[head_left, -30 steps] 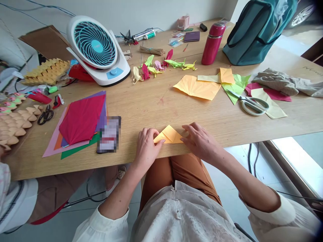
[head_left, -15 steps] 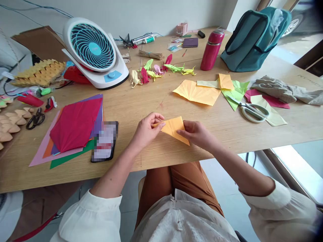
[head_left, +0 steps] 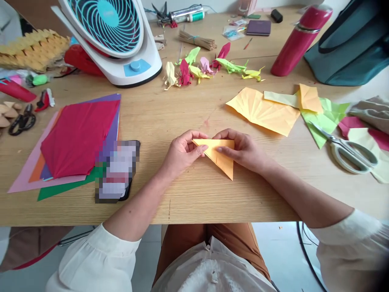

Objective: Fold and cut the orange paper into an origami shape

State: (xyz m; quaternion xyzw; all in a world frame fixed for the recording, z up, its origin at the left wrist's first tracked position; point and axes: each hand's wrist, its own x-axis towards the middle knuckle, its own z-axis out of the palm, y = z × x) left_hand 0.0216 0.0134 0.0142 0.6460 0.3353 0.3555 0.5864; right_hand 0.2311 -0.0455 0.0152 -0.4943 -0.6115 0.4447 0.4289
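Note:
Between my two hands is a folded sheet of orange paper (head_left: 224,162), a triangle with its long edge level at the top and one point hanging down at the right. My left hand (head_left: 187,149) pinches the left corner, thumb on the front face. My right hand (head_left: 243,148) grips the right side, its thumb across the front and its fingers behind, where they are partly hidden. The paper is held just over the wooden table (head_left: 188,194).
At left lie stacked coloured sheets (head_left: 82,138) and a phone (head_left: 118,170). Folded paper figures (head_left: 209,67) sit behind, near a fan (head_left: 133,69). To the right are a creased orange sheet (head_left: 264,111), scissors (head_left: 349,154), a red flask (head_left: 299,44) and a teal bag (head_left: 343,52).
The orange paper has turned so its top edge is level and it now looks triangular. My right hand has moved up along it. The camera view has shifted closer over the table.

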